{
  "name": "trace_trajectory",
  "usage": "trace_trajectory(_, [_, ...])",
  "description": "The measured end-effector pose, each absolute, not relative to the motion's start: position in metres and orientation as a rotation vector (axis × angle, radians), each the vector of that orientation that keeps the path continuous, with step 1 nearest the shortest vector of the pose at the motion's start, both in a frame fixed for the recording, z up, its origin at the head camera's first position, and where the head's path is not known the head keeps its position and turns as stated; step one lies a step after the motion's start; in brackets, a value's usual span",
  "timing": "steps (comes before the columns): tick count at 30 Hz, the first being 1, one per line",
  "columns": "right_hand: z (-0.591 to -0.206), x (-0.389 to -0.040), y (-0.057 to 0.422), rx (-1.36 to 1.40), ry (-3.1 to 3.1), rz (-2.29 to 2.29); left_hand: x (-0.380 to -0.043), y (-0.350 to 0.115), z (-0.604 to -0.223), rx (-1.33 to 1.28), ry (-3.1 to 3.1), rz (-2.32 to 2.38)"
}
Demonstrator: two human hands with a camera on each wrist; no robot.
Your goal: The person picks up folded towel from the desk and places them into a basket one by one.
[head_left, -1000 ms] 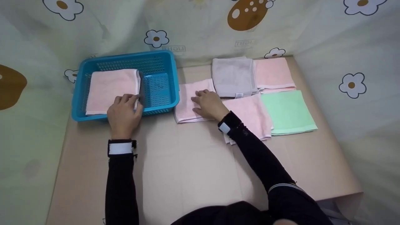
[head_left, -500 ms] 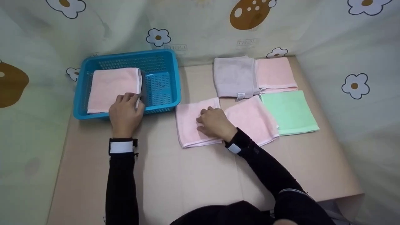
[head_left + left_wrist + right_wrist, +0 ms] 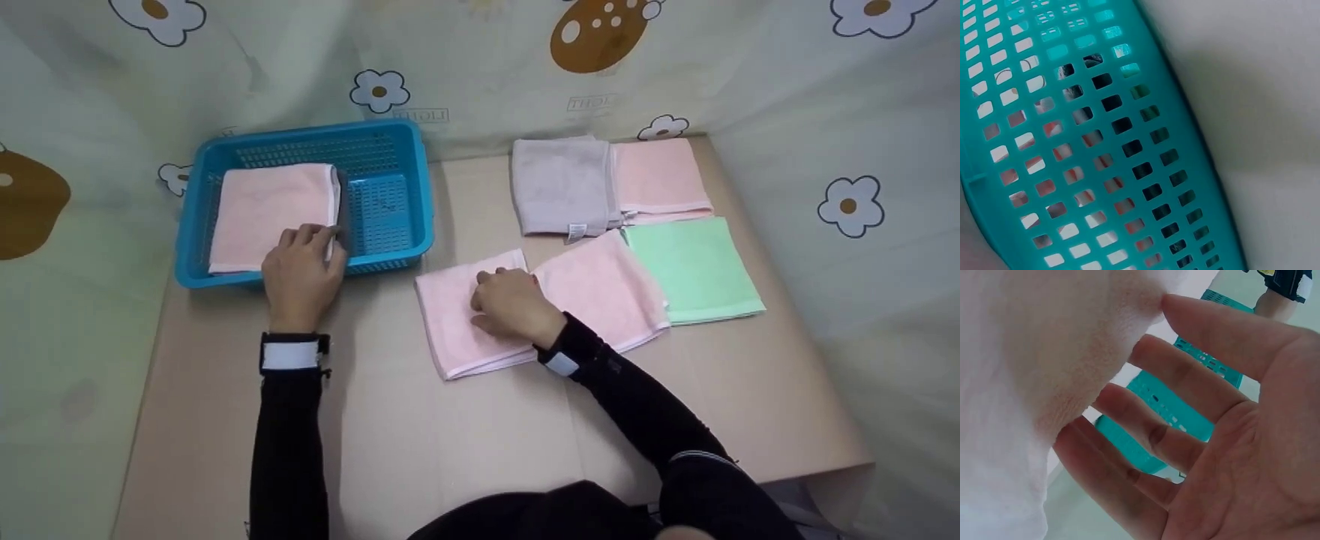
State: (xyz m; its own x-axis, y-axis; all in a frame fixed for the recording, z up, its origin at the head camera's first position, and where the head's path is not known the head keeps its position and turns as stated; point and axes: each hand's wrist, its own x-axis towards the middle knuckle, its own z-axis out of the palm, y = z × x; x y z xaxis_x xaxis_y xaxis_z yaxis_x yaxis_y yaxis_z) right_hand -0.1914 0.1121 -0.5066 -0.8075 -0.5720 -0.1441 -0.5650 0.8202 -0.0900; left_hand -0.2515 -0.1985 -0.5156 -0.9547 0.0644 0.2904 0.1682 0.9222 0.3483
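In the head view my left hand (image 3: 302, 277) reaches over the front rim of the blue plastic basket (image 3: 420, 225). Its fingertips rest at the front right corner of a folded pink towel (image 3: 274, 202) inside; the left wrist view shows mostly the basket's slotted wall (image 3: 1089, 140), so the grip is hidden. My right hand (image 3: 517, 304) lies on another folded pink towel (image 3: 454, 322) on the table, its edges roughly aligned in two layers. The right wrist view shows this hand's fingers (image 3: 1185, 377) spread and fairly straight, their tips touching the pale cloth (image 3: 1072, 354).
A pink towel (image 3: 607, 289) touches the right side of the one under my right hand. Behind are a grey towel (image 3: 562, 184) and a pink towel (image 3: 660, 176); a green towel (image 3: 697, 270) lies at the right. A patterned curtain (image 3: 480, 82) walls the table's back and sides.
My right hand has drawn the pink towel from beside the basket toward the person, with a slight turn; it now lies ahead of the basket's front edge. My left hand has stayed put.
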Motion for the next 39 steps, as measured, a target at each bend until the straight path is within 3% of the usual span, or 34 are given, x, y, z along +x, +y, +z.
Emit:
trace_trajectory(3, [-0.507, -0.194, 0.115, -0.927, 2.822, -0.14, -0.244, -0.19, -0.518, -0.275, -2.628, -0.57])
trace_trajectory(7, [-0.505, -0.203, 0.124, -0.954, 2.788, -0.312, -0.227, -0.168, -0.52, -0.643, -2.391, -0.511])
trace_trajectory(11, [-0.5, -0.218, 0.139, -0.843, 2.77, -0.452, -0.213, -0.144, -0.521, -0.921, -2.587, -0.53])
trace_trajectory(19, [-0.504, -0.238, 0.174, -0.625, 2.749, -0.443, -0.202, -0.113, -0.533, -0.51, -3.282, -0.63])
trace_trajectory(29, [-0.514, -0.246, 0.177, -0.712, 2.682, -0.493, -0.211, -0.102, -0.539, -0.529, -3.286, -1.062])
trace_trajectory(39, [-0.518, -0.253, 0.186, -0.808, 2.515, -0.688, -0.197, -0.097, -0.526, -0.681, -3.103, -1.229])
